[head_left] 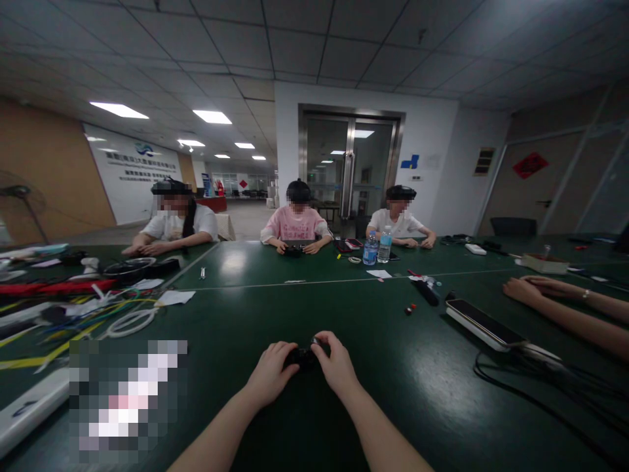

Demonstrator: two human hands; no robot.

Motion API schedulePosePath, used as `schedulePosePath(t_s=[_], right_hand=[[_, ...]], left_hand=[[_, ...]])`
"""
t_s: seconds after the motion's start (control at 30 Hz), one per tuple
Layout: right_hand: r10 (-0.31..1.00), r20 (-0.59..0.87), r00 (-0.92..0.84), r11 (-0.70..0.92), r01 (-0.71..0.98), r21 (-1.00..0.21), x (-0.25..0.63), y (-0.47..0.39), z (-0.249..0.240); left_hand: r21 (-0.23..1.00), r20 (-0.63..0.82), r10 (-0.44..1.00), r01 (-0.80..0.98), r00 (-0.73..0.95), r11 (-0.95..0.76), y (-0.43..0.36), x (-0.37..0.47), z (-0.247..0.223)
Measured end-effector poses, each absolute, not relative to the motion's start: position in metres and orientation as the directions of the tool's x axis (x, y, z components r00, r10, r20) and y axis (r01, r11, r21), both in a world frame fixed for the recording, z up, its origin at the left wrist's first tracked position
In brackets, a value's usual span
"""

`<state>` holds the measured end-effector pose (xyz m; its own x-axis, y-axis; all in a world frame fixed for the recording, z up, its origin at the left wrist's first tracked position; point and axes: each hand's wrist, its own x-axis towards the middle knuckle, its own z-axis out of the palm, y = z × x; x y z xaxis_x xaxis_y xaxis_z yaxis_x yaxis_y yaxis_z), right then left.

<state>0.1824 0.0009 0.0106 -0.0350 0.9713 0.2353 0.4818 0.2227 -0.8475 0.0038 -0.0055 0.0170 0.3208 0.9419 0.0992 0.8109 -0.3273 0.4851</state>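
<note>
Left hand: grip closed round the left end of a small glossy black object, its finer details hard to make out
Right hand (338,364): grip narrow, thumb and fingers holding the right end
Small glossy black object (305,357): between the left hand (271,372) and the right hand, over the dark green desk (295,308) – contact with the desk cannot be told
Left side: coiled white cable (132,323) near a white paper sheet (175,297)
Right side: black-screened phone (485,322) on a white slab – another person's hands (528,288) beyond it
</note>
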Motion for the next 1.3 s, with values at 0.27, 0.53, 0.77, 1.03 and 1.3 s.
schedulePosePath(t_s=[0.27,0.53,0.77,1.03,1.3], right_hand=[[0.963,0.218,0.157,0.151,0.355,-0.923,0.19,0.004,0.007],[0.962,0.113,0.25,0.008,0.387,-0.922,0.2,0.006,0.01],[0.941,0.15,0.302,-0.017,0.488,-0.873,0.205,0.009,0.006],[0.923,0.195,0.331,0.034,0.433,-0.901,0.202,0.006,0.012],[0.946,0.204,0.251,0.049,0.511,-0.858,0.198,0.001,0.017]], left_hand=[[0.507,0.074,0.954,0.813,0.29,-0.286,-0.004,0.003,0.014],[0.526,0.083,0.953,0.8,0.291,-0.29,-0.002,-0.001,0.006],[0.527,0.057,0.957,0.806,0.283,-0.27,-0.002,-0.001,0.007],[0.5,0.069,0.954,0.817,0.292,-0.286,-0.006,0.003,0.016],[0.513,0.073,0.953,0.809,0.293,-0.288,-0.002,0.0,0.008]])
